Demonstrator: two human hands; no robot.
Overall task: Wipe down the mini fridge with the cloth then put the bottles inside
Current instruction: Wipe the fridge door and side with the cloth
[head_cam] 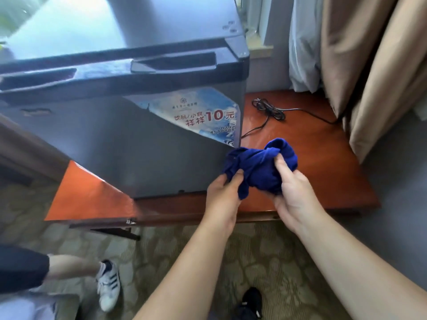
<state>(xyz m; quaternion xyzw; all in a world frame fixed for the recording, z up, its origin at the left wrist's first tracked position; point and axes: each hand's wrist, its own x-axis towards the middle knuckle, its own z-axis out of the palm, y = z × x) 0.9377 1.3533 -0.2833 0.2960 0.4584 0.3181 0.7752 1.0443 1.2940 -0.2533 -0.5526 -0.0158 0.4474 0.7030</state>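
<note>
A grey mini fridge stands on a reddish wooden table, its door closed and a blue price sticker on the front right. Both hands hold a bunched dark blue cloth just off the fridge's lower right corner, above the table. My left hand pinches the cloth's left end. Gripping the right side from below is my right hand. No bottles are in view.
A black power cord lies coiled on the table behind the cloth. Beige curtains hang at the right. Another person's leg and white sneaker stand on the patterned carpet at lower left. My own dark shoe is below.
</note>
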